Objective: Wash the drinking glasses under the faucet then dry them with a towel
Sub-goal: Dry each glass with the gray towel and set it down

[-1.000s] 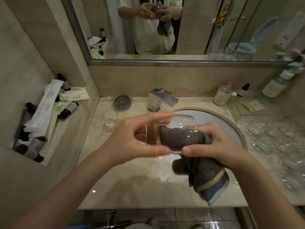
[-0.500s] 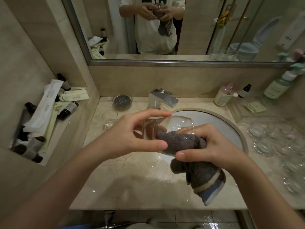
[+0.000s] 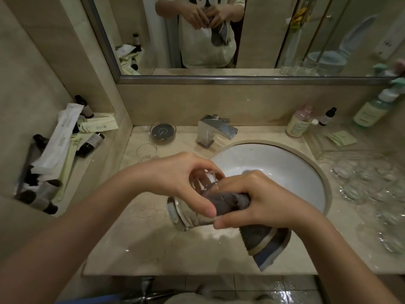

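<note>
Left hand (image 3: 177, 183) grips the drinking glass (image 3: 192, 207), fingers curled over its upper wall and thumb along the near side; glass is tipped on its side, thick base toward lower left, mouth toward the right, held above the counter edge just left of the sink basin (image 3: 285, 172). Right hand (image 3: 263, 202) is curled around a grey towel (image 3: 232, 202), pushing a wad of it into the glass mouth; the towel's striped end (image 3: 266, 244) hangs below the right hand, over the wet marble counter (image 3: 153, 244). Chrome faucet (image 3: 215, 130) sits behind the basin; can't tell if water is running. One more glass (image 3: 146, 151) stands on the counter left of the faucet, near a round dish (image 3: 162, 131). A cluster of clear glasses (image 3: 372, 185) sits on the counter right of the basin. Wall niche at left holds small dark bottles (image 3: 91, 143) and paper sachets (image 3: 98, 125). Lotion bottles (image 3: 299, 125) stand at right rear. Mirror (image 3: 219, 40) shows the person's torso and both hands on the towel.
</note>
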`<state>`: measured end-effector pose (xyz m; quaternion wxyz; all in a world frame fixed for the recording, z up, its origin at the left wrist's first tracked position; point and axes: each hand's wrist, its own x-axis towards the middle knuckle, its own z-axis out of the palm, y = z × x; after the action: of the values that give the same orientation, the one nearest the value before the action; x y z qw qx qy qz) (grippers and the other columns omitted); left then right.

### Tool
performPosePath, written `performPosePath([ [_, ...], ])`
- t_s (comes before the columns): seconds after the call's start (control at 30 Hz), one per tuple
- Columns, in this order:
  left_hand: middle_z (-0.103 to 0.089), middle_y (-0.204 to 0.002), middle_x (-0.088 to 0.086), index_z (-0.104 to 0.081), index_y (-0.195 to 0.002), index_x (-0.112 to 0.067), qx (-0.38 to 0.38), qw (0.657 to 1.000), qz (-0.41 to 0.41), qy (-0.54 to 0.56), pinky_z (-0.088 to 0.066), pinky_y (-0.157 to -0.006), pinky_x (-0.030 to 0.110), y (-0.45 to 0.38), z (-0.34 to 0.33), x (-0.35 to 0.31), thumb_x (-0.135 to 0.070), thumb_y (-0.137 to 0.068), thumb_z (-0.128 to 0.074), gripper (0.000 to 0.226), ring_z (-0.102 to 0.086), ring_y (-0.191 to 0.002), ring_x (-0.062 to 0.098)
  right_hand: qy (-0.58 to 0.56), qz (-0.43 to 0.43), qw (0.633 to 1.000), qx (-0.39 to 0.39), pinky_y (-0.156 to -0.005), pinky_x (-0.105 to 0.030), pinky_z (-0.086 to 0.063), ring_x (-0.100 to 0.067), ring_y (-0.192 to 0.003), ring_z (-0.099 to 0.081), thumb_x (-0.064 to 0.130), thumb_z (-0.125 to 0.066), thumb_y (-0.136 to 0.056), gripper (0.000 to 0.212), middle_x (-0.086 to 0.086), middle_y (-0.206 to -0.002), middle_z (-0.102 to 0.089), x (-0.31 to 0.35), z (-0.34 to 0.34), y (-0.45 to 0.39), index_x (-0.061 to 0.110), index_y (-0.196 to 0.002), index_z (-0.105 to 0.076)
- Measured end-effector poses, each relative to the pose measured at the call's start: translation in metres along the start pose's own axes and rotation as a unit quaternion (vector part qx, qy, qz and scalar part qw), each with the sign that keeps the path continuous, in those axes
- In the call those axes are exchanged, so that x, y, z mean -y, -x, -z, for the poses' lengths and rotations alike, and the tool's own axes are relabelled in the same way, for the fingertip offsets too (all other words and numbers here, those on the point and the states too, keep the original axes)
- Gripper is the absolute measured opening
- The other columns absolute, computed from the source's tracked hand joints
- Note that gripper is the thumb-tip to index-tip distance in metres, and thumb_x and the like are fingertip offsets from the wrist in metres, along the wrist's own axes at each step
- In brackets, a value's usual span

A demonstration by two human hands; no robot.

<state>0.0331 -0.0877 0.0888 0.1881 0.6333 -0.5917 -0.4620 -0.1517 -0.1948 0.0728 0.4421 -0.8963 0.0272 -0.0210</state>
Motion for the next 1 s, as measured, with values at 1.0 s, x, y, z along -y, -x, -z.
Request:
performPosePath([
  [1.0, -0.062, -0.112, -0.011, -0.053, -0.118, -0.024, -0.363, 0.924, 0.12, 0.001, -0.041, -0.09, 0.027, -0.085, 0.052, 0.217, -0.029, -0.054, -0.091, 0.075, -0.055, -0.115, 0.012, -0.332, -0.297, 0.793, -0.416, -0.086, -0.054, -0.056, -0.031, -0.085, -0.071, 0.025, -0.074, -0.083, 0.014, -0.001, -0.078, -0.075, -0.08, -0.081, -0.085, 0.037, -0.075, -0.076],
])
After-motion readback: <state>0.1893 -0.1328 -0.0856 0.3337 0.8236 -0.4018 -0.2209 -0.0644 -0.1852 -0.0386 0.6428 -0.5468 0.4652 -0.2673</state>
